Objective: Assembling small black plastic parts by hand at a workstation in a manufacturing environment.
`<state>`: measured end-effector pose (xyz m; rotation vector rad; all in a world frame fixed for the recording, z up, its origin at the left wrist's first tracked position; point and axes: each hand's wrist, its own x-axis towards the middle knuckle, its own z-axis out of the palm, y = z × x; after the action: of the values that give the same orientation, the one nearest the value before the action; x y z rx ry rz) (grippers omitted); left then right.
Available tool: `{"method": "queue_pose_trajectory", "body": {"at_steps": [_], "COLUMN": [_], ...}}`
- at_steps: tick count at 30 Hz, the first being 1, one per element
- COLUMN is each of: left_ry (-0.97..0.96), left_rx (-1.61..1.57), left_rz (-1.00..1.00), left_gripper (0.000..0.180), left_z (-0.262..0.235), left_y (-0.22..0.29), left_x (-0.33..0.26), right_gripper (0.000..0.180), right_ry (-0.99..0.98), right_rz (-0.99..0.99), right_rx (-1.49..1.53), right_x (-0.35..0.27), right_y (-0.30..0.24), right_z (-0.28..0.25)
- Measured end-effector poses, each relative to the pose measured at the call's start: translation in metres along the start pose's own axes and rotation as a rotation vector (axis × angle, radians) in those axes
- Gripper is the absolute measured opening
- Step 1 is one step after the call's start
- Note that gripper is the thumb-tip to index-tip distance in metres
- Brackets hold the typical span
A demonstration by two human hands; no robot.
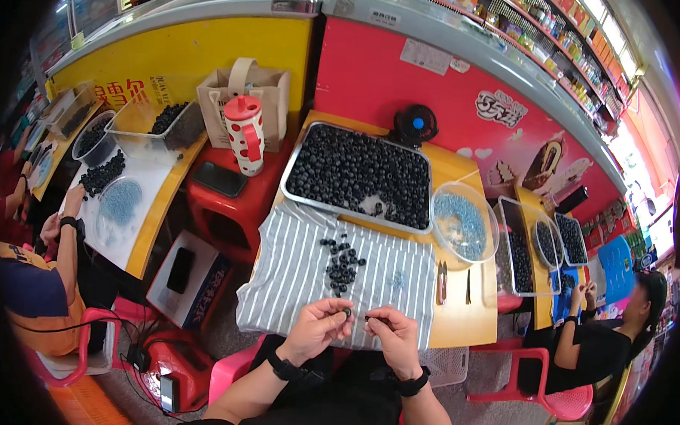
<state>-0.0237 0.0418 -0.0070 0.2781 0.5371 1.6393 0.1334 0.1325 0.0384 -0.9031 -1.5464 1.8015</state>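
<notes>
My left hand (319, 330) is closed, pinching a small black ring-like part (347, 312) between thumb and fingers. Close beside it, my right hand (394, 340) pinches something tiny at its fingertips, too small to name. Both hands hover at the front edge of a grey-and-white striped cloth (294, 248). On the cloth lie a loose group of black round parts (342, 271) and a few tiny light blue pieces (399, 279). Behind the cloth, a metal tray (284, 182) is heaped with more black parts. To its right stands a clear round tub (495, 240) of light blue pieces.
Tweezers (442, 282) and a thin dark tool (468, 287) lie right of the cloth. A small black fan (416, 125) stands behind the tray. Left, a red stool (228, 201) holds a phone (220, 178) and spotted tumbler (244, 134). People work at tables on both sides.
</notes>
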Motion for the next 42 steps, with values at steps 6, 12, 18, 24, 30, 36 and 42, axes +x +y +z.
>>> {"method": "queue_pose_trajectory", "body": {"at_steps": [6, 12, 18, 24, 30, 36, 42], "left_ry": [-0.013, 0.003, -0.004, 0.016, 0.002, 0.004, 0.007], "left_rx": [0.031, 0.059, 0.051, 0.080, 0.109, 0.113, 0.145], "left_rz": [0.035, 0.020, 0.029, 0.055, 0.088, 0.090, 0.078], "left_gripper": [0.023, 0.024, 0.024, 0.022, 0.021, 0.022, 0.024], "left_z": [0.000, 0.002, 0.002, 0.004, 0.003, 0.005, 0.004], "left_y": [-0.001, -0.003, -0.005, -0.007, -0.006, -0.005, -0.007], "left_x": [0.002, -0.002, -0.003, -0.002, -0.002, -0.003, -0.003], "right_gripper": [0.010, 0.007, 0.006, 0.005, 0.005, 0.006, 0.008], "right_ry": [0.016, -0.020, -0.040, -0.039, -0.046, -0.031, -0.015], "right_rz": [-0.093, -0.080, -0.109, -0.108, -0.072, -0.018, -0.009], "right_rx": [0.069, 0.103, 0.034, 0.030, 0.053, 0.146, 0.152], "right_x": [-0.004, -0.003, -0.005, -0.005, -0.003, -0.005, -0.006], "right_y": [0.003, 0.000, -0.001, -0.003, -0.001, 0.005, 0.001], "right_z": [0.004, 0.014, 0.020, 0.021, 0.023, 0.025, 0.024]}}
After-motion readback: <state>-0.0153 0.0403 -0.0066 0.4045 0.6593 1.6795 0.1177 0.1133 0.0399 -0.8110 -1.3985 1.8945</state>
